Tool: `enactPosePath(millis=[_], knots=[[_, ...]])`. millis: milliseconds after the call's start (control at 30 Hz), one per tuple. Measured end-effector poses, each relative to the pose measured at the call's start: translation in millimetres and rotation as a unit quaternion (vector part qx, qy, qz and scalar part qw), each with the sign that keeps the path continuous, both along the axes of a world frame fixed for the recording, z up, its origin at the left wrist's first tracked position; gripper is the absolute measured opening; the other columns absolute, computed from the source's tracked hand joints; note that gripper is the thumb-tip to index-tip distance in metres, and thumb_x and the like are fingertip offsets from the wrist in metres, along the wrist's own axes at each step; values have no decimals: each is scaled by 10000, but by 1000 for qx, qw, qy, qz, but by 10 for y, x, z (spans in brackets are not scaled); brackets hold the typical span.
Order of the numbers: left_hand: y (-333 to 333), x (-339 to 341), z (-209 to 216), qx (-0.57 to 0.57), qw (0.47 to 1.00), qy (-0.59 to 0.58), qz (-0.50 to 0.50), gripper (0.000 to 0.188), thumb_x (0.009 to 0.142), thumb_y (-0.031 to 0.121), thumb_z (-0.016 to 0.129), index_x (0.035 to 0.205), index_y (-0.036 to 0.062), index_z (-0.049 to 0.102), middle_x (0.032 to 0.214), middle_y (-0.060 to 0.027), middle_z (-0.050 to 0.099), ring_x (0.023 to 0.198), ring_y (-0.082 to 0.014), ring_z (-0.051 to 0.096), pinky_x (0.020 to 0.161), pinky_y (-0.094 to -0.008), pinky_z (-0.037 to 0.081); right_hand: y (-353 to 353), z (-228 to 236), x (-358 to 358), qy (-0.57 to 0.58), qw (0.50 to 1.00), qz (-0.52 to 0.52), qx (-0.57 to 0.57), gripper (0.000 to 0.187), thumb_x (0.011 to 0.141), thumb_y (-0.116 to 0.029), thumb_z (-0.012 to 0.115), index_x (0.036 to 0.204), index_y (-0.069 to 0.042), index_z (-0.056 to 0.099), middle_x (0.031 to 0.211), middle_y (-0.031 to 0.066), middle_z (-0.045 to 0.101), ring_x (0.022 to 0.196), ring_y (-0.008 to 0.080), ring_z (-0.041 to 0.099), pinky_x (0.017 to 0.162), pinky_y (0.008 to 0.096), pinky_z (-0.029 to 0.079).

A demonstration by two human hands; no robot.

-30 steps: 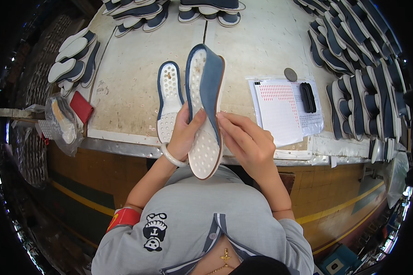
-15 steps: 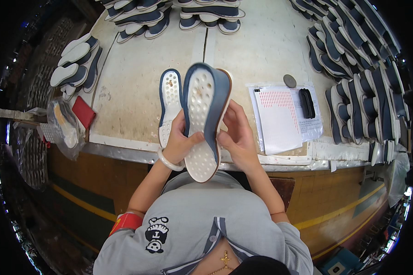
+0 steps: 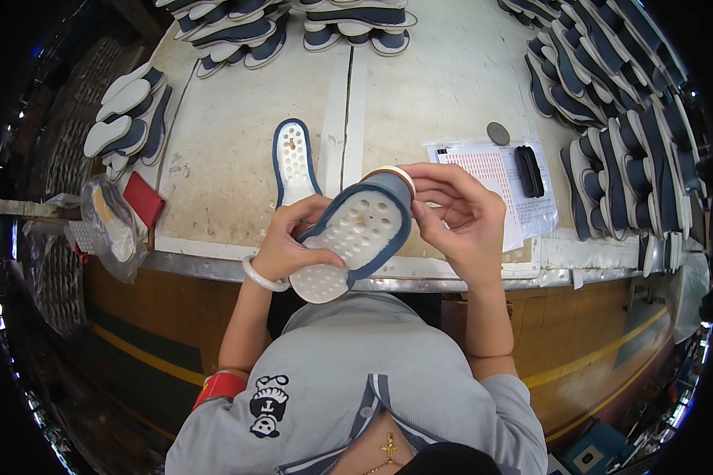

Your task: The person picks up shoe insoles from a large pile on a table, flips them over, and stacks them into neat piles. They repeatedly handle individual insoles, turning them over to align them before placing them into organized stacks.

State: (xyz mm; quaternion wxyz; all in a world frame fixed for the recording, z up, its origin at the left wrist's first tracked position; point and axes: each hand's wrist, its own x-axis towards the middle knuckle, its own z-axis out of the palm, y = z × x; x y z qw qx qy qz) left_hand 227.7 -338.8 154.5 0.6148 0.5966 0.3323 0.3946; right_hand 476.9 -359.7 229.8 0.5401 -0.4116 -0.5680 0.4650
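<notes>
A wedge shoe sole (image 3: 364, 226), white and pitted with round hollows inside a dark blue rim, is held tilted above the table's front edge. My left hand (image 3: 289, 245) is closed around its narrower middle, thumb across the white face. At the thick heel end, my right hand (image 3: 463, 222) holds the edge between thumb and fingers; some fingers are curled behind and partly hidden. Beyond my left hand, a second sole (image 3: 295, 162) of the same kind lies hollowed side up on the table, its near end hidden by that hand.
Stacked blue and white soles stand at the back (image 3: 245, 32), left (image 3: 131, 119) and right (image 3: 630, 178). Papers (image 3: 483, 186) with a black object (image 3: 528, 172) and a round grey disc (image 3: 498, 133) lie right. A red booklet (image 3: 143, 199) and a plastic bag (image 3: 112, 226) are left.
The held sole has tipped over, its heel end swinging right and toward me. My right hand has moved up and right, from the sole's side to its heel edge.
</notes>
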Motion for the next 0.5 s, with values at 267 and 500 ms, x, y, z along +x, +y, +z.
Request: enactPosePath(millis=[267, 500], knots=[[11, -127, -203, -39, 998, -41, -24, 774, 544, 135, 992, 1207, -19, 622, 1108, -43, 689, 1028, -102, 630, 926, -262, 485, -77, 71, -115, 5, 999, -19, -38, 311, 852, 78, 655, 1161, 62, 640, 1026, 118, 716, 966, 167, 716, 808, 269, 615], [29, -71, -346, -89, 993, -73, -12, 893, 561, 286, 997, 1280, -49, 587, 1187, -75, 681, 1071, -124, 637, 962, -277, 490, -72, -40, -42, 7, 997, -33, -68, 286, 877, -1, 704, 1157, 41, 661, 1032, 125, 723, 973, 169, 714, 819, 287, 609]])
